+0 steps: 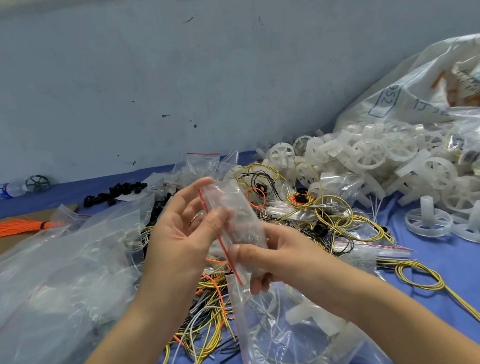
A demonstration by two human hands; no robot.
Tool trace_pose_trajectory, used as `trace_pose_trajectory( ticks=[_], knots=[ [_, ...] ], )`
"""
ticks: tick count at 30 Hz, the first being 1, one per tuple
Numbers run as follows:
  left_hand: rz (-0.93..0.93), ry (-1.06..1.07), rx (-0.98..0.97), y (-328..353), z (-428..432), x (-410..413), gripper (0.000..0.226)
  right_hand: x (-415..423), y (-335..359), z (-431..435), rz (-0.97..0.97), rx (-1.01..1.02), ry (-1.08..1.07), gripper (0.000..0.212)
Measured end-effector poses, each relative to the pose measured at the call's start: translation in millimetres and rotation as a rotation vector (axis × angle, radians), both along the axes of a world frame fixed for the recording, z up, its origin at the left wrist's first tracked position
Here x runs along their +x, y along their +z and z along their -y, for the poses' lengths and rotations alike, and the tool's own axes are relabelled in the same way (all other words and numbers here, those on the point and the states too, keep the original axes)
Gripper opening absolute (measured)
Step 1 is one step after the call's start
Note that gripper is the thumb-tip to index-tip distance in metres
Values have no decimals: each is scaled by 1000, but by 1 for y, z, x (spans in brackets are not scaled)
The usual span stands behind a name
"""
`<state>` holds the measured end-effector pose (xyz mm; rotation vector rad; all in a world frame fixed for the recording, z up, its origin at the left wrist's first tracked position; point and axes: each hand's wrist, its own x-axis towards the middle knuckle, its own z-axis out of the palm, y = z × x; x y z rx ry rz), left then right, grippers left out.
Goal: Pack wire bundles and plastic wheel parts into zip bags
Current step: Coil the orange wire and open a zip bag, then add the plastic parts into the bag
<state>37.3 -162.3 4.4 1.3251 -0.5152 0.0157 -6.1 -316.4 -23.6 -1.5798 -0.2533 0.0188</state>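
Observation:
Both hands hold a clear zip bag (237,211) with a red seal strip, raised over the wire pile. My left hand (179,231) pinches its upper part between thumb and fingers. My right hand (269,258) grips the lower end near the red strip. Below my right wrist lies a filled zip bag (300,328) with a white plastic wheel part and wires inside. Loose yellow, black, grey and orange wire bundles (210,311) spread across the blue table. A heap of white plastic wheels (377,157) sits at the right.
A stack of empty clear bags (52,282) covers the left. An orange wire tassel (14,227) lies on cardboard at far left. Black small parts (113,192) and a water bottle (5,190) sit near the wall. A large white sack (429,87) stands at the back right.

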Motion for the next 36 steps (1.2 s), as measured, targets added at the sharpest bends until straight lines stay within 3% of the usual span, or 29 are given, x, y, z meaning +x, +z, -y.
trace_pose_trajectory(
  ticks=[3, 6, 9, 11, 13, 16, 19, 22, 25, 28, 31, 36],
  knots=[
    [-81, 93, 0, -3, -2, 1, 27, 2, -1, 0, -22, 74, -4, 25],
    [-228, 72, -4, -7, 1, 1, 28, 5, -4, 1, -36, 124, -17, 27],
    [-473, -100, -101, -7, 2, 1, 34, 5, -6, 1, -22, 203, 7, 27],
    [-512, -235, -18, -10, 0, 1, 43, 4, -7, 1, 2, 178, -17, 31],
    [-484, -290, 83, -16, 1, 1, 46, 4, -7, 1, 30, 113, -54, 37],
    [-447, -266, 65, -20, -1, 3, 46, 4, -4, 0, 68, -35, -38, 46],
    [-417, -161, 57, -17, -15, 11, 35, 1, 1, 7, 67, -312, -83, 65],
    [-307, 12, 393, -12, -47, 24, 29, 0, 5, 23, 123, -521, -235, 49],
    [-341, -240, 829, -16, -85, 28, 27, 0, 5, 29, 123, -684, -240, 34],
    [-460, -552, 1018, -22, -107, 25, 39, 1, -2, 27, 60, -844, -165, 34],
    [-467, -702, 1058, -29, -104, 19, 47, 4, -9, 25, 20, -877, -144, 32],
    [-408, -735, 863, -43, -73, 4, 32, 11, -17, 25, 33, -928, -122, 37]
  ],
)
